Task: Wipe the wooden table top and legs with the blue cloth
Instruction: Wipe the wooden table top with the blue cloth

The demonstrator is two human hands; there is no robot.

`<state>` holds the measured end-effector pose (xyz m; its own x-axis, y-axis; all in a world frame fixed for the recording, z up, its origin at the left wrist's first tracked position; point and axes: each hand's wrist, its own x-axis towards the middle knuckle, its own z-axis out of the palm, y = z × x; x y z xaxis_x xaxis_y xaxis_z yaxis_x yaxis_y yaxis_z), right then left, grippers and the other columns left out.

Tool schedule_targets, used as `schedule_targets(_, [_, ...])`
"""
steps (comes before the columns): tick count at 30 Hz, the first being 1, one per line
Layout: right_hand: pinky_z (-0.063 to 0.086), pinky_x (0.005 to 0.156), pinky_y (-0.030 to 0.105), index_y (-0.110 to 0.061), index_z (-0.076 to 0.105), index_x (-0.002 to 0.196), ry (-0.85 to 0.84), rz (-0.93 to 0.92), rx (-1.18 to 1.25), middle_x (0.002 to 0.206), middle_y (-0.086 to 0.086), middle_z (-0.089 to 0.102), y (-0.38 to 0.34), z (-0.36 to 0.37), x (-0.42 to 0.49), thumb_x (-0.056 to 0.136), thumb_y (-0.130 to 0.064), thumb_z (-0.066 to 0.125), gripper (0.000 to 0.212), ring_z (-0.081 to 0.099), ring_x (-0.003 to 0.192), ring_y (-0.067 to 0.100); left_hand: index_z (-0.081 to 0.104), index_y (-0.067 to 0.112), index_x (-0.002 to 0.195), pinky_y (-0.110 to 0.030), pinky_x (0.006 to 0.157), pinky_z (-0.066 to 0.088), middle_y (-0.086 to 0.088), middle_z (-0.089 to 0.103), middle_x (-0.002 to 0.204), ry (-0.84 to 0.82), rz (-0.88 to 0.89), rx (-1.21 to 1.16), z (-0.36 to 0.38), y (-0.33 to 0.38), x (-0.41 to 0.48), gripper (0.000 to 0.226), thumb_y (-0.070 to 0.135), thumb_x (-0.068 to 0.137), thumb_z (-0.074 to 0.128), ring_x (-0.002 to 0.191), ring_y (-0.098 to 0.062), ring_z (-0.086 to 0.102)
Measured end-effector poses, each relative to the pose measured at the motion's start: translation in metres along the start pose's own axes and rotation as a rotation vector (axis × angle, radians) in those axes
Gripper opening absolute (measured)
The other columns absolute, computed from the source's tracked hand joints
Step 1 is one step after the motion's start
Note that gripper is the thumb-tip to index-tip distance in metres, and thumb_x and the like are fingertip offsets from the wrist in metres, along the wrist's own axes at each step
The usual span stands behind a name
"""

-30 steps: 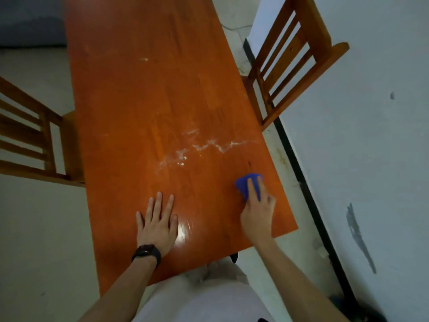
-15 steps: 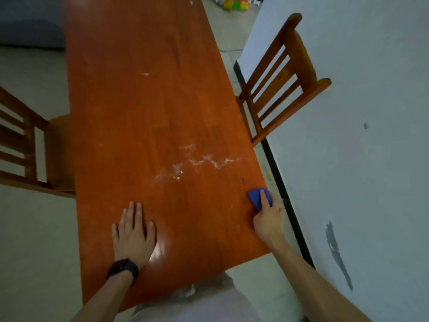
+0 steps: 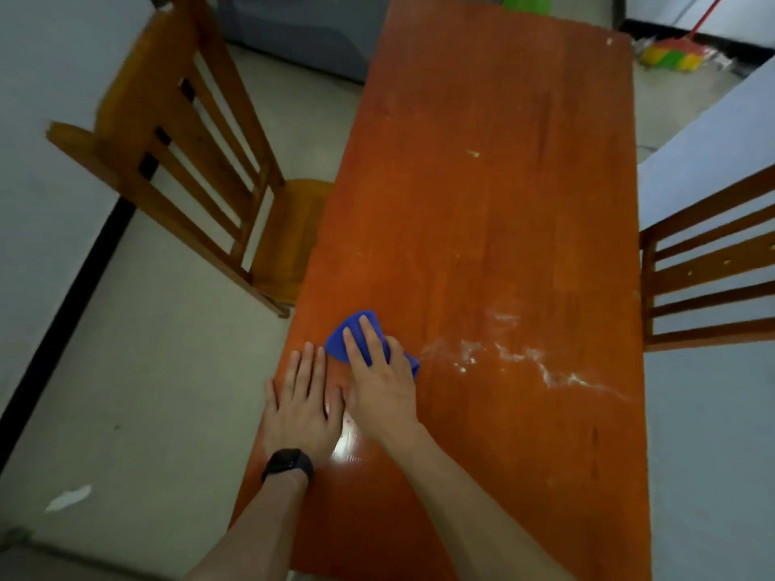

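Head view shows the right hand [image 3: 379, 383] pressing the blue cloth [image 3: 356, 333] flat on the table [image 3: 503, 224], its fingers straight on top, no closed grip. Just beside it, the left hand [image 3: 304, 406] lies flat with fingers together. White smears [image 3: 520, 354] lie further right of the cloth.

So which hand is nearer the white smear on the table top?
The right hand: it presses the blue cloth just left of the white smear. The left hand lies flat farther left, near the table edge.
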<state>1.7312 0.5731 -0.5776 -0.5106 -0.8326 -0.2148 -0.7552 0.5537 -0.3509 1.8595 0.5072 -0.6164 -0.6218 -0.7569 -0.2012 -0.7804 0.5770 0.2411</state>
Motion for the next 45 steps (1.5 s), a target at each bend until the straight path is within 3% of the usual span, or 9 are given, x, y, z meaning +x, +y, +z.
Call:
schedule_targets(4, [0.048, 0.093, 0.047, -0.029, 0.028, 0.153, 0.02, 0.013, -0.083, 0.162, -0.002, 0.02, 0.034, -0.004, -0.024, 0.077, -0.015, 0.068, 0.087, 0.036, 0.123, 0.037, 0.014, 0.026, 0.157, -0.054, 0.12, 0.008, 0.007, 0.01, 0.164, -0.015, -0.017, 0.003, -0.002, 0.003, 0.001, 0.066, 0.052, 0.097, 0.022, 0.151, -0.012, 0.006])
schedule_targets(9, [0.047, 0.081, 0.047, -0.02, 0.042, 0.147, 0.073, 0.468, -0.097, 0.154, 0.015, 0.033, 0.116, -0.036, -0.114, 0.071, 0.0, 0.066, 0.082, 0.051, 0.099, 0.042, 0.01, 0.028, 0.157, -0.055, 0.12, 0.007, 0.007, 0.007, 0.165, -0.031, -0.019, 0.0, -0.005, 0.005, 0.001, 0.067, 0.053, 0.096, 0.022, 0.152, -0.013, 0.004])
schedule_targets(12, [0.042, 0.09, 0.05, -0.014, 0.043, 0.146, 0.19, 0.61, 0.001, 0.15, 0.023, 0.035, 0.122, -0.046, -0.132, 0.08, 0.006, 0.059, 0.07, 0.05, 0.106, 0.046, 0.011, 0.027, 0.157, -0.055, 0.12, 0.009, 0.007, 0.008, 0.164, -0.035, -0.027, 0.002, -0.005, 0.006, 0.001, 0.067, 0.052, 0.096, 0.024, 0.152, -0.013, 0.005])
schedule_targets(16, [0.044, 0.103, 0.05, -0.02, 0.039, 0.149, 0.193, 0.322, 0.063, 0.156, 0.014, 0.029, 0.052, -0.032, -0.085, 0.083, -0.002, 0.059, 0.071, 0.044, 0.127, 0.038, 0.01, 0.029, 0.157, -0.055, 0.12, 0.009, 0.008, 0.009, 0.164, -0.029, -0.031, -0.005, -0.006, 0.007, 0.001, 0.067, 0.053, 0.096, 0.023, 0.151, -0.013, 0.006])
schedule_targets(21, [0.051, 0.078, 0.043, -0.03, 0.037, 0.148, 0.073, -0.008, -0.077, 0.156, 0.004, 0.033, 0.026, -0.002, -0.056, 0.074, -0.015, 0.069, 0.082, 0.052, 0.113, 0.034, 0.013, 0.028, 0.157, -0.054, 0.12, 0.01, 0.006, 0.012, 0.164, -0.022, -0.024, -0.007, -0.006, 0.007, 0.001, 0.067, 0.053, 0.096, 0.021, 0.151, -0.015, 0.01])
schedule_targets(29, [0.044, 0.097, 0.057, -0.021, 0.04, 0.148, 0.32, 0.774, 0.08, 0.151, 0.02, 0.031, 0.153, -0.046, -0.14, 0.09, -0.002, 0.057, 0.064, 0.042, 0.122, 0.047, 0.008, 0.029, 0.158, -0.055, 0.12, 0.009, 0.007, 0.006, 0.165, -0.069, -0.03, 0.011, -0.009, 0.006, 0.003, 0.067, 0.053, 0.096, 0.022, 0.152, -0.016, 0.006])
schedule_targets(33, [0.04, 0.106, 0.049, -0.017, 0.043, 0.146, 0.358, 0.525, 0.093, 0.149, 0.023, 0.036, 0.098, -0.028, -0.121, 0.087, 0.0, 0.061, 0.064, 0.045, 0.127, 0.042, 0.007, 0.03, 0.158, -0.054, 0.121, 0.006, 0.008, 0.003, 0.165, -0.06, -0.022, 0.014, -0.009, 0.006, 0.002, 0.067, 0.054, 0.096, 0.02, 0.152, -0.015, 0.004])
schedule_targets(39, [0.052, 0.075, 0.044, -0.031, 0.038, 0.148, 0.151, 0.16, -0.083, 0.156, 0.005, 0.033, 0.072, 0.0, -0.114, 0.072, -0.008, 0.064, 0.084, 0.05, 0.111, 0.035, 0.004, 0.031, 0.158, -0.054, 0.121, 0.003, 0.008, 0.002, 0.165, -0.06, -0.031, 0.014, -0.008, 0.006, 0.001, 0.067, 0.054, 0.097, 0.021, 0.152, -0.014, 0.0])
schedule_targets(45, [0.042, 0.101, 0.057, -0.033, 0.029, 0.152, 0.233, 0.828, -0.048, 0.158, 0.012, 0.017, 0.242, -0.06, -0.183, 0.089, -0.009, 0.052, 0.072, 0.033, 0.129, 0.047, 0.005, 0.026, 0.157, -0.054, 0.12, 0.001, 0.004, 0.004, 0.164, -0.04, -0.012, 0.076, -0.004, 0.011, -0.001, 0.063, 0.05, 0.1, 0.015, 0.152, -0.017, 0.003])
